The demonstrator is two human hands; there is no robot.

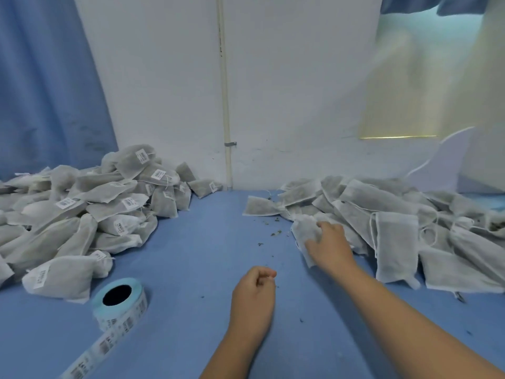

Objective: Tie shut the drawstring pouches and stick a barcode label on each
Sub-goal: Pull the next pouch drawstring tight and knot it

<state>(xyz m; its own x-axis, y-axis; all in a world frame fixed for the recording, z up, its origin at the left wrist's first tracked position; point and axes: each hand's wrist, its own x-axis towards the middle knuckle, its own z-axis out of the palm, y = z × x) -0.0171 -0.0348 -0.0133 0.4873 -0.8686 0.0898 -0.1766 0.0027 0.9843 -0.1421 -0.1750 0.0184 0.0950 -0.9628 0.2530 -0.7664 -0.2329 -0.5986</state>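
A blue table (191,255) runs back to a white wall (287,91) with a thin pipe (225,105) down it, a blue curtain (41,91) on the left and a bright window (423,77) on the right. Labelled pouches (82,209) are heaped on the left, and unlabelled pouches (396,214) are heaped on the right. The right hand (328,242) grips one pouch (303,231) at that heap's near edge. The left hand (252,294) is curled over the table, holding nothing visible. A label roll (120,302) sits near the left heap, its strip trailing forward. Dark crumbs (273,233) dot the table.
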